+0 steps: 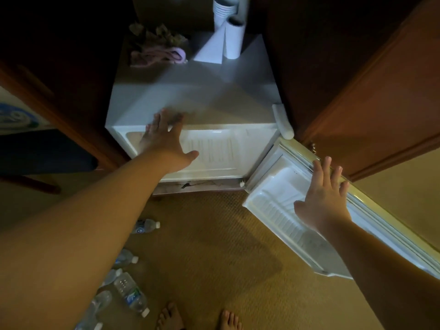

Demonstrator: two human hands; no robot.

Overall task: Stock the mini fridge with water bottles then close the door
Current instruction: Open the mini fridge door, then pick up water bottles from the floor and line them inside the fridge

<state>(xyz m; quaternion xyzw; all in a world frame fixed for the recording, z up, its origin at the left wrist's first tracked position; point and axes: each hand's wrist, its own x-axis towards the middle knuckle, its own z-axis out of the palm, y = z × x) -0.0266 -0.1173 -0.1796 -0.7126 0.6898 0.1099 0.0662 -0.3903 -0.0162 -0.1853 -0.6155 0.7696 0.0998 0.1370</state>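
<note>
A white mini fridge stands between dark wooden cabinets, seen from above. Its door is swung wide open to the right, inner shelves showing. My left hand reaches over the fridge's front top edge with straight fingers, holding nothing. My right hand is spread flat against the open door near its upper edge. Several water bottles lie on the carpet at lower left, one apart nearer the fridge. The fridge's inside is hidden from this angle.
On the fridge top sit a paper roll, stacked white cups and a crumpled cloth. A wooden cabinet door stands open at right behind the fridge door. My bare feet are on the tan carpet.
</note>
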